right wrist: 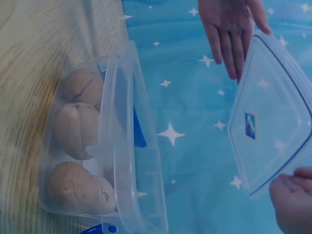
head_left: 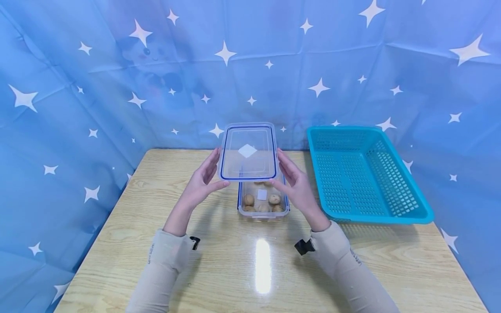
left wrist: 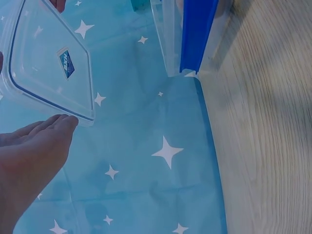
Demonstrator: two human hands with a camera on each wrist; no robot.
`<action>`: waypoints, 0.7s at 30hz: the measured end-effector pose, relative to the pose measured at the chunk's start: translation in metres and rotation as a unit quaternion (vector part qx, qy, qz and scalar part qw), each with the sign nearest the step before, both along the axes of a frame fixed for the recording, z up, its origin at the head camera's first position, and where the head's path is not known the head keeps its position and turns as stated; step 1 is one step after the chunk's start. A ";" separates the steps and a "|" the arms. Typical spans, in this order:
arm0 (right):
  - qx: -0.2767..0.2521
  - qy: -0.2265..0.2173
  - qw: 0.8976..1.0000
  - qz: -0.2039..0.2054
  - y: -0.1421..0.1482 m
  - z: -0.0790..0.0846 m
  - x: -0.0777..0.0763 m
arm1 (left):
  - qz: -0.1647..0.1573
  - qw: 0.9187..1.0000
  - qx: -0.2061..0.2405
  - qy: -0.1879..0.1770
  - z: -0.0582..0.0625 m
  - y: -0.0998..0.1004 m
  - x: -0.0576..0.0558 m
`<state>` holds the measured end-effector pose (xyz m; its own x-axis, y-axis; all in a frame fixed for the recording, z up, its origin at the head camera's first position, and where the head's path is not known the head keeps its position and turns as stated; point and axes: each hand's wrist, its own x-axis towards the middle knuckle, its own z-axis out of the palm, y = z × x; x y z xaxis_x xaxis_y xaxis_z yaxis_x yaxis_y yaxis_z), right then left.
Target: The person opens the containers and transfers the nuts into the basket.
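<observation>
A clear plastic lid (head_left: 250, 165) with a blue seal line is raised above the table, tilted, held at its two sides between both hands. My left hand (head_left: 200, 182) holds the lid's left side, thumb at the near corner and fingers along the edge. On the opposite side my right hand (head_left: 296, 182) holds it, thumb at the near right corner. Below and behind the lid stands a clear food container (head_left: 264, 215) on the table; the lid hides its far part. Several walnuts (right wrist: 80, 129) lie inside the container, around a white square label.
A turquoise perforated plastic basket (head_left: 352, 174) stands at the right of the wooden table (head_left: 227, 269). The container's blue side clip (left wrist: 199, 34) hangs unfastened. A blue curtain (head_left: 266, 87) with white stars hangs behind the table and at both sides.
</observation>
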<state>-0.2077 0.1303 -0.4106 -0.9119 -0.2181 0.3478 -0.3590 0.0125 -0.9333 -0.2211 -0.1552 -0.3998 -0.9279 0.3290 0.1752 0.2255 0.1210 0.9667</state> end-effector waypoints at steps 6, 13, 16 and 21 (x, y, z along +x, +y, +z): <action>0.012 0.003 1.000 0.008 0.000 -0.004 0.001 | -0.003 1.000 -0.028 0.007 -0.001 -0.004 0.001; 0.039 -0.007 0.999 0.011 -0.006 -0.011 0.000 | -0.001 0.998 -0.056 0.011 -0.005 -0.013 0.003; 0.052 -0.008 0.999 0.014 -0.011 -0.014 -0.001 | 0.003 0.997 -0.078 0.013 -0.008 -0.020 0.003; 0.081 -0.006 0.996 0.023 -0.021 -0.021 -0.004 | 0.007 0.994 -0.111 0.017 -0.012 -0.034 0.005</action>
<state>-0.2115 0.1097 -0.4313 -0.9032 -0.3126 0.2942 -0.3521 0.1473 -0.9243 -0.2165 -0.1890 -0.4118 -0.9279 0.3492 0.1311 0.2538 0.3335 0.9080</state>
